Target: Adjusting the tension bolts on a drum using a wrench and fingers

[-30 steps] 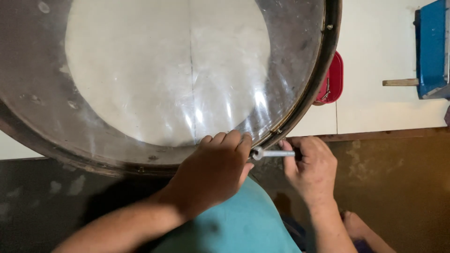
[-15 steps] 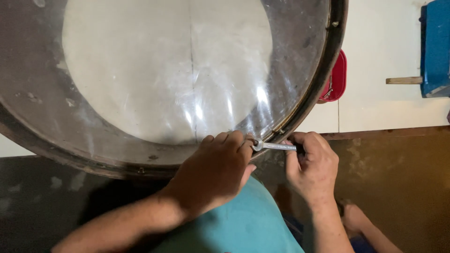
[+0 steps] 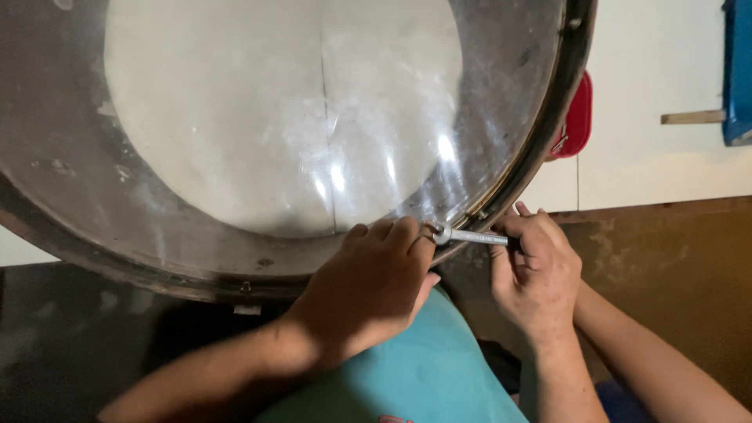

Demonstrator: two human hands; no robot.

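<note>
- Both hands met at the lower right rim of the big drum, the left hand resting knuckles-up against the hoop and the right hand just beside it.
- One second earlier the small metal wrench had lain a little lower and more level between the hands; half a second earlier its ring end had already come up against the hoop, and at this moment it sat there, at a fitting on the rim.
- That small shift read, as a judgement, as the wrench being seated or turned a short way on a rim fitting, with the work confined to this one spot.
- Right fingers were closed around the wrench's shaft, thumb side toward the drum; the wrist was bent slightly and the forearm ran off toward the lower right corner.
- Left fingers were curled, tips pressed near the wrench's ring end; whether they pinched the fitting itself could not be told, since the knuckles hid it.
- Left forearm came in from the lower left, crossing above a teal-clad knee.
- Beyond the hands, the drum's clear skin filled the upper left, glossy and scuffed.
- Past the rim's right edge showed a red object, partly hidden, and a blue object at the far right.
</note>
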